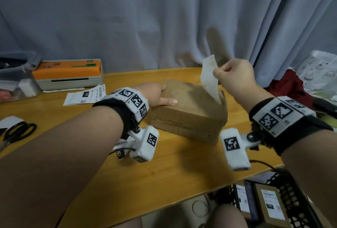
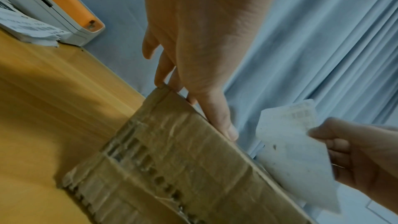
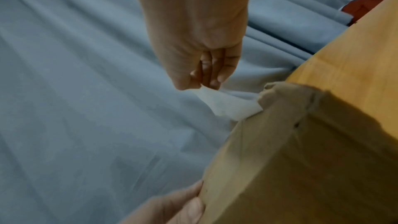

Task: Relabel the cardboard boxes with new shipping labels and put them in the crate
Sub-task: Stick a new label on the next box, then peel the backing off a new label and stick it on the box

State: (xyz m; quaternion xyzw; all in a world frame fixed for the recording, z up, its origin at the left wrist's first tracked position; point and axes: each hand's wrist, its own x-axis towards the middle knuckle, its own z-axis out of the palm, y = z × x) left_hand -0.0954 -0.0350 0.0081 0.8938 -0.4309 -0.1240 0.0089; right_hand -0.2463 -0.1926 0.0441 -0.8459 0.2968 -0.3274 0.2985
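While the left hand point(image 1: 155, 94) lies flat on the cardboard box point(image 1: 189, 111) in the middle of the desk point(image 1: 145, 173), fingers point(image 2: 224, 125) straight along its top edge, the right hand point(image 1: 235, 76) pinches the old white label point(image 1: 209, 80), lifted with only its lower corner touching the box's far right corner. Fresh labels point(image 1: 85, 96) lie by the orange printer point(image 1: 69, 72), and a black crate point(image 1: 291, 196) with labelled boxes sits below the desk's near edge.
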